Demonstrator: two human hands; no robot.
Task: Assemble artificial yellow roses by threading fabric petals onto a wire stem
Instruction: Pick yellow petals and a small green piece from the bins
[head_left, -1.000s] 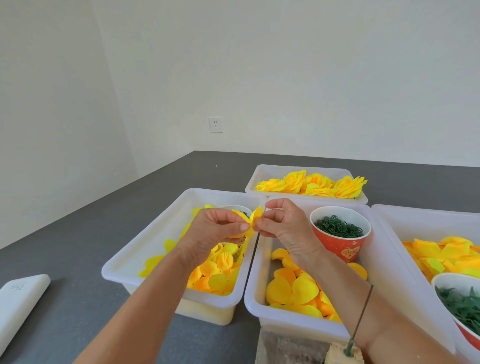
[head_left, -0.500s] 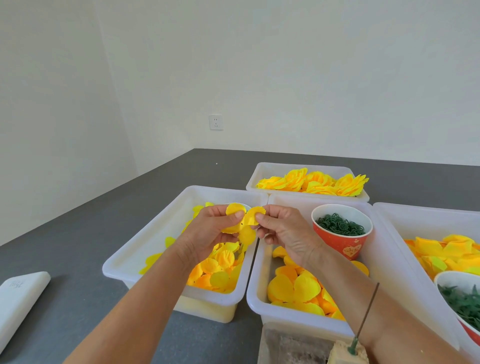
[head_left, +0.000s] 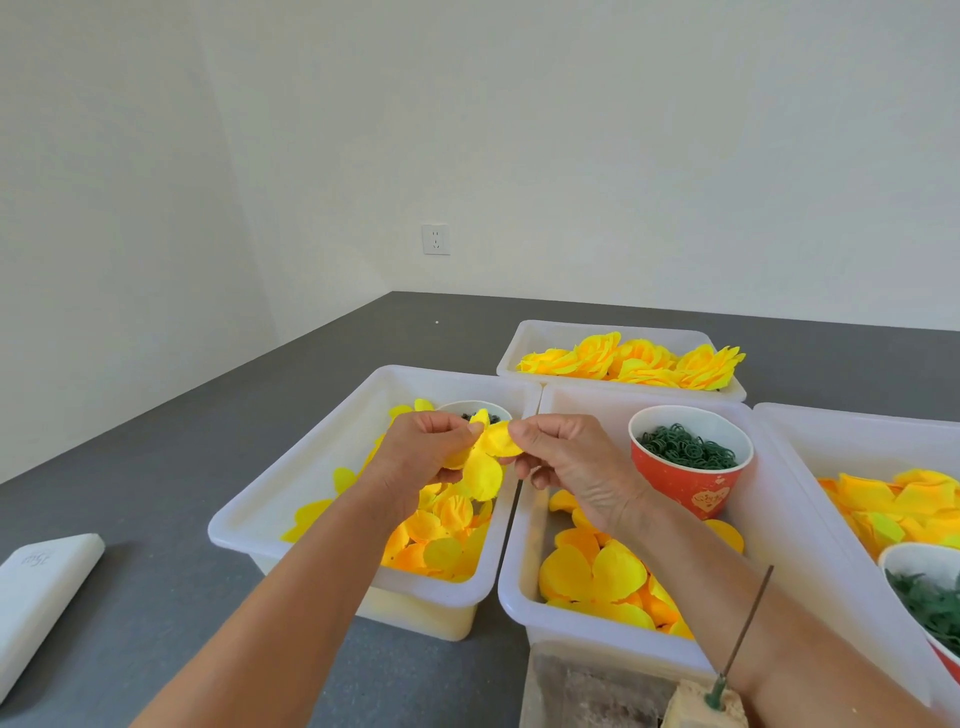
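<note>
My left hand (head_left: 421, 457) and my right hand (head_left: 566, 462) both pinch a yellow fabric petal piece (head_left: 485, 460) above the seam between two white bins. The piece hangs spread, its lobes drooping below my fingers. The left bin (head_left: 291, 499) holds loose yellow petals (head_left: 441, 540); the middle bin (head_left: 524, 597) holds larger yellow petals (head_left: 597, 571). A thin green wire stem (head_left: 745, 629) stands upright in a pale block (head_left: 701, 706) at the bottom edge, beside my right forearm.
A red paper cup (head_left: 685, 483) of green rings stands in the middle bin. The far bin (head_left: 524, 338) holds finished yellow roses (head_left: 634, 361). The right bin (head_left: 831, 452) has petals and a cup of green parts (head_left: 930, 603). A white flat object (head_left: 41, 592) lies left on the grey table.
The petal piece, first bunched between my fingertips, has been pulled open and now hangs spread between both hands. My hands have drawn slightly apart.
</note>
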